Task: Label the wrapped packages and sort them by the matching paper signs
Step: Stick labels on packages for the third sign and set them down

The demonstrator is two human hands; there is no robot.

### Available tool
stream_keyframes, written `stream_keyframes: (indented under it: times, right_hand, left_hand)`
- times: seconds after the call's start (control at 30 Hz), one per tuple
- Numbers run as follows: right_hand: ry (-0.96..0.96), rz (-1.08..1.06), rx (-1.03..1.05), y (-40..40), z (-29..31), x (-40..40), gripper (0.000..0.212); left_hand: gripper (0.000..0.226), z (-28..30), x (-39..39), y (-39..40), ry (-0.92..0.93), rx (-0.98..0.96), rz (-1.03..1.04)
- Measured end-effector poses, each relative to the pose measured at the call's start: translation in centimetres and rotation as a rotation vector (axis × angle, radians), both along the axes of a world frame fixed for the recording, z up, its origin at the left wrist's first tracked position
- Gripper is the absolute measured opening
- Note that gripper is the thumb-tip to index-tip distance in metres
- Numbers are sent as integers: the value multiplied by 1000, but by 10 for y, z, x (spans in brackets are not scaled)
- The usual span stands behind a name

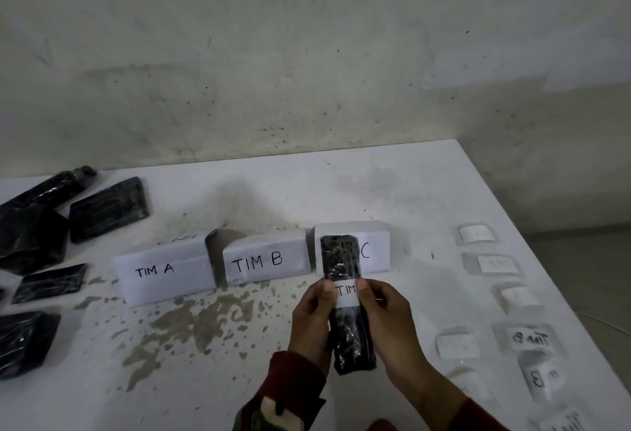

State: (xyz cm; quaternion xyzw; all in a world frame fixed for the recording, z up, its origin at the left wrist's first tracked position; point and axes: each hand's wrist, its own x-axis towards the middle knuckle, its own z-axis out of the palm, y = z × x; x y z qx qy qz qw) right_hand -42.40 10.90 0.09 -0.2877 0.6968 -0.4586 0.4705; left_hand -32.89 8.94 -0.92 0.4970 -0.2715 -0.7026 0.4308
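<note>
A long black plastic-wrapped package (348, 328) is held above the table between both hands. My left hand (312, 318) grips its left side and my right hand (386, 321) grips its right side. Both thumbs press a white paper label (346, 294) reading "TIM" onto the package's middle. Three folded paper signs stand in a row behind: "TIM A" (164, 270), "TIM B" (266, 260), and a third sign (372, 246) partly hidden by the package, showing only "C".
Several black wrapped packages (109, 208) lie at the table's left side. Several loose taped labels (529, 338) lie along the right side near the table's slanting right edge (546, 260). A stained wall stands behind. The white table surface (205, 328) is spotted with brown stains.
</note>
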Motion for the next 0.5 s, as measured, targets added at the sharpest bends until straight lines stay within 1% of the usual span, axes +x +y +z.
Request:
stream_keyframes:
  times: [0.07,0.1,0.2,0.27,0.4,0.5]
  right_hand:
    - [-121,33,18,0,1,2,30]
    - [-142,44,17,0,1,3,33]
    - [-104,14,-7,0,-1,10,35]
    - [-119,-30,-28,0,-1,12,36]
    - [-48,-34,-72,0,-1,12,34]
    - [-72,-33,-64,0,-2,10,37]
  left_hand:
    - [31,-1,2,-1,10,14,-12]
    - [32,-1,2,-2,24,28,-12]
    - [43,-2,0,-3,67,101,-5]
    - [48,-1,-2,-3,64,150,-24]
    - [42,1,-5,-4,24,174,-18]
    - [34,-2,-5,-4,-15,93,-2]
